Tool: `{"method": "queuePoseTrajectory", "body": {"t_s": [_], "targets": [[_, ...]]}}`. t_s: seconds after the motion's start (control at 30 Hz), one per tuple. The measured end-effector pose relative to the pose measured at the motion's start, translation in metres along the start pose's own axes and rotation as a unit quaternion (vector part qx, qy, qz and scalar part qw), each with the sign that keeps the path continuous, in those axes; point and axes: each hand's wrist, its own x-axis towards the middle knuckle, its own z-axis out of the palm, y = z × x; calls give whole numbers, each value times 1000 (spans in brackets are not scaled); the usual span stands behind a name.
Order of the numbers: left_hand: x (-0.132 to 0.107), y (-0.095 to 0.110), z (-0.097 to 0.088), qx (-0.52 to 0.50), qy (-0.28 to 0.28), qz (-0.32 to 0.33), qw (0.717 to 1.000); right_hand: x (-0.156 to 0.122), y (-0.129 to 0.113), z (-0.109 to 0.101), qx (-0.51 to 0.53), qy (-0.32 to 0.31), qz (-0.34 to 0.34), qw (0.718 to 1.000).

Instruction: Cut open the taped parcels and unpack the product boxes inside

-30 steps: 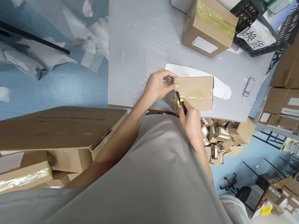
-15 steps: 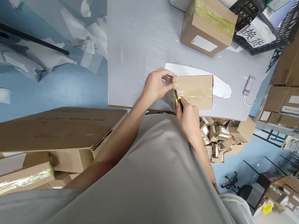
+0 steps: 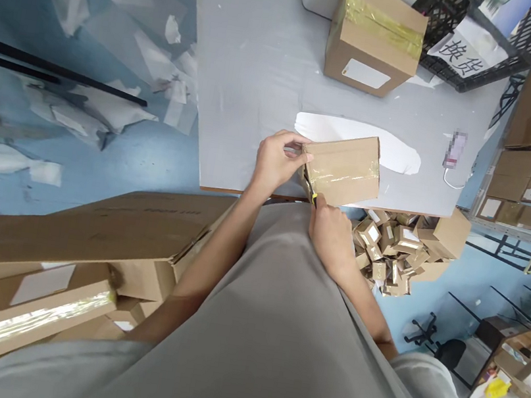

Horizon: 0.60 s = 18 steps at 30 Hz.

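Note:
A small cardboard box (image 3: pixel 343 164) with clear tape along it lies near the front edge of the grey table (image 3: pixel 252 90). My left hand (image 3: pixel 276 155) grips its left end, thumb on top and fingers behind the far corner. In my right hand (image 3: pixel 334 234) is a yellow and black utility knife (image 3: pixel 314 198), closed in the fist. Its tip points at the box's near left end; whether the blade is inside the tape is too small to tell. Behind the box lies a white sheet (image 3: pixel 402 154), partly covered by it.
Further back stand a taped box (image 3: pixel 374 55) and a black crate (image 3: pixel 468 76). A small device (image 3: pixel 455 149) with a white cord sits at the right. Below the table's right edge is a pile of small boxes (image 3: pixel 388 244); a large carton (image 3: pixel 92 226) stands at my left.
The knife has moved toward me along the box's left end, my right hand drawing back with it. My left hand keeps its hold on the box. The view has shifted slightly.

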Motion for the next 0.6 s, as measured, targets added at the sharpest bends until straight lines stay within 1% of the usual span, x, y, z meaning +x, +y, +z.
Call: {"method": "queuePoseTrajectory", "body": {"t_s": [0.13, 0.2, 0.3, 0.4, 0.5, 0.57, 0.6], "targets": [[4, 2, 4, 17, 35, -3, 999, 21, 2, -1, 12, 17, -41, 999], [4, 4, 5, 29, 45, -3, 999, 26, 2, -2, 18, 16, -56, 998], [3, 6, 6, 47, 53, -3, 998, 18, 3, 1, 8, 19, -69, 997], [1, 5, 8, 57, 63, -7, 996, 5, 10, 8, -4, 18, -95, 995], [-1, 3, 9, 58, 72, -9, 996, 2, 26, 11, -5, 4, -123, 992], [-9, 6, 5, 56, 76, -14, 995, 5, 46, 12, 10, 5, -145, 989], [-15, 8, 3, 56, 80, -18, 995, 7, 60, 12, 30, 21, -153, 988]]}}
